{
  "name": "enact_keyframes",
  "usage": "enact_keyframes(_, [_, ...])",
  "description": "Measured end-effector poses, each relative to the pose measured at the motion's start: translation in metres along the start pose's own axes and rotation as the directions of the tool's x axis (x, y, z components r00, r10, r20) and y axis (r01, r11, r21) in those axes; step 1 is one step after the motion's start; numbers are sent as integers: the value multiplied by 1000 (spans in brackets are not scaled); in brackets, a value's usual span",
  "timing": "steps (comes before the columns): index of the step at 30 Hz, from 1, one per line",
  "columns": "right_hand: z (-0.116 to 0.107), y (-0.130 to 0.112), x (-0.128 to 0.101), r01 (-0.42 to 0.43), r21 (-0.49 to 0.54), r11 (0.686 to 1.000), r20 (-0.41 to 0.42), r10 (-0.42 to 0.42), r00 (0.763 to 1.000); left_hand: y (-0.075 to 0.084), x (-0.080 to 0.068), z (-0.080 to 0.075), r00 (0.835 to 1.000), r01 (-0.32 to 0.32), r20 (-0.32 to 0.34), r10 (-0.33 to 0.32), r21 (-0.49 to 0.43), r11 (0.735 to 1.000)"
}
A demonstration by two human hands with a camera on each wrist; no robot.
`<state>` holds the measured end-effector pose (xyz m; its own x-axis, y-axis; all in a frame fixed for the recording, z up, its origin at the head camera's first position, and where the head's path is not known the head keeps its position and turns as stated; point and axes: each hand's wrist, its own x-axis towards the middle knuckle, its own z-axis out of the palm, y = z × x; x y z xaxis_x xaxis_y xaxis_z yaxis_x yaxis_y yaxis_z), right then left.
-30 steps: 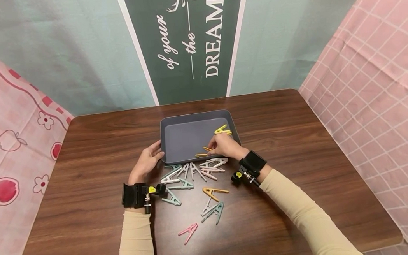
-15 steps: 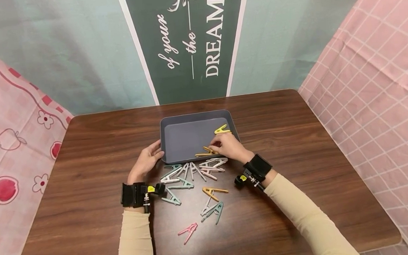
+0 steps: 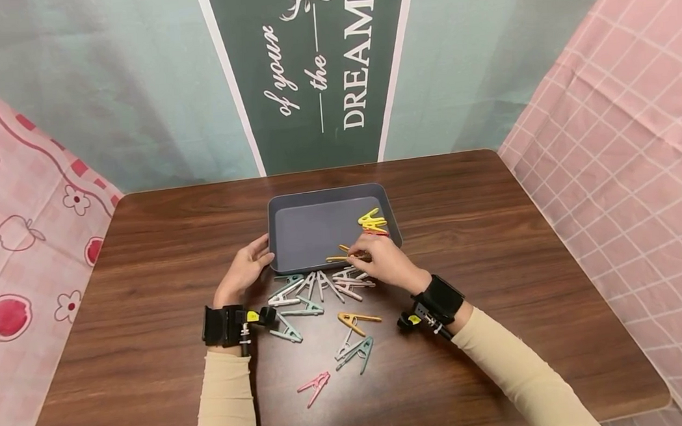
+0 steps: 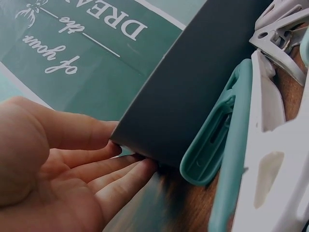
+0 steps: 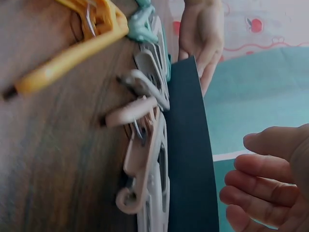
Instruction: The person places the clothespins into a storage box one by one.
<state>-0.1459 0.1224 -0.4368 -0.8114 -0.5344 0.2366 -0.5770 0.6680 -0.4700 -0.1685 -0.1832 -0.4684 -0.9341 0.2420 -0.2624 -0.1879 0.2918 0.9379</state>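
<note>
Currently mid-sort: yellow clips (image 3: pixel 373 221) already lie in tray (image 3: pixel 316 195). Left hand (image 3: pixel 242 271), fingers straight, steadies tray corner. Right hand (image 3: pixel 382 257), relaxed and holding nothing, hovers over tray's near edge beside clip pile (image 3: pixel 322 286). Next, probably: pinching orange clip (image 3: pixel 356 320) off table (image 3: pixel 494 229).
</note>
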Motion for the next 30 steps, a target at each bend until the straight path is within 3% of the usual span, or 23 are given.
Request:
enact_keyframes(10, [0, -14, -11, 21, -28, 999, 18, -21, 1000, 0, -1, 1, 999, -34, 6, 34, 5, 999])
enact_keyframes(17, [9, -25, -18, 145, -12, 989, 49, -145, 988, -2, 0, 1, 997, -76, 16, 77, -64, 995])
enact_keyframes(23, [20, -34, -24, 258, -23, 966, 112, -254, 961, -1, 0, 0, 998, -55, 12, 55, -58, 997])
enact_keyframes(30, [30, -47, -30, 412, -23, 911, 136, -406, 904, -1, -1, 1, 999, -50, 11, 50, -31, 998])
